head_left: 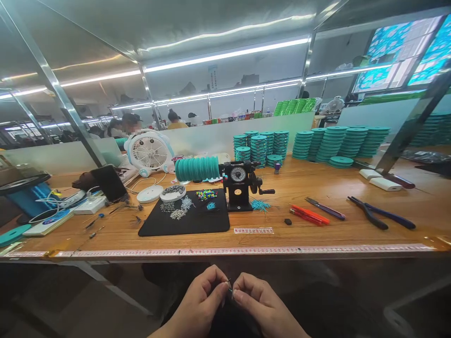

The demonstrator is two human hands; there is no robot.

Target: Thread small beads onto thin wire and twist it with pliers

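Observation:
Below the table's front edge, my left hand [206,298] and my right hand [259,300] are close together, each with thumb and forefinger pinched. Between their fingertips is a small, thin dark piece [230,287], too small to make out fully; both hands seem to grip it. Above them on the table, a black mat [190,224] bears small piles of metal parts, colourful beads [206,195] and a white dish [172,193] of grey pieces. A black hand-crank winder [238,188] holding teal spools [197,168] stands at the mat's right side.
Pliers [373,216], a knife [324,208] and red-orange tools [309,215] lie at the right. Stacks of teal spools [333,143] stand behind. A measuring tape [239,251] runs along the front edge. A fan [151,152] and phone [110,182] are at left; people sit beyond the partition.

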